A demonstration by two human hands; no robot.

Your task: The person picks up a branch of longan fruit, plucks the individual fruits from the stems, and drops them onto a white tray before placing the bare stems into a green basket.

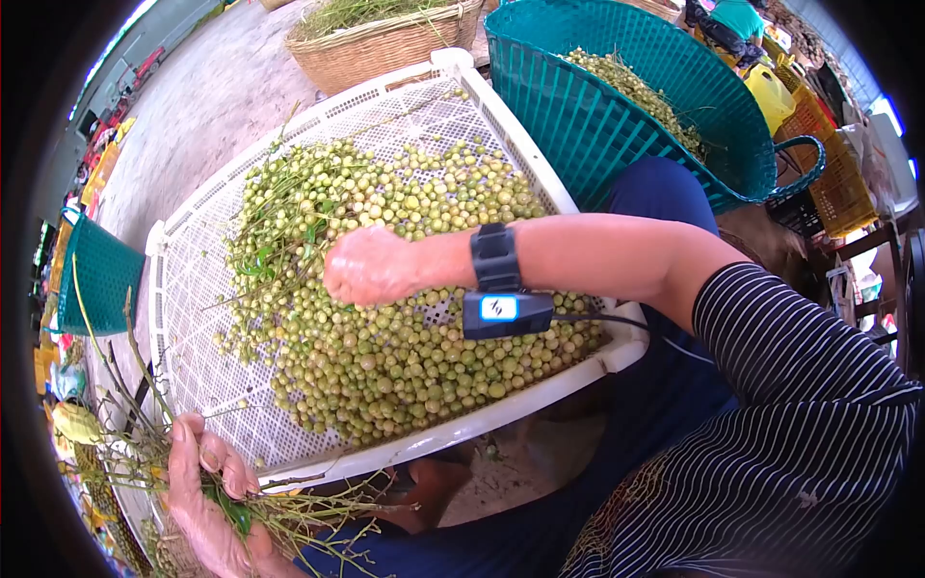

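Note:
In the head view a white mesh tray (193,318) bears a wide layer of small round green-yellow fruits (405,376), with thin stems (299,188) and a few leaves among those on the left. Over the middle of this layer is my right hand (371,267), its fingers curled and closed; whatever they grip is hidden beneath it. Its wrist wears a black strap with a small cabled device (506,313). At the lower left, my left hand (212,501) is closed around a bundle of bare twigs (318,515), just off the tray's near corner.
A teal basket (540,106) with more stemmed fruit stands at the upper right. Behind the tray is a woven basket (376,48) full of green stems. Another teal basket (101,275) stands to the left. Orange crates (838,183) and another person (737,24) are at the far right.

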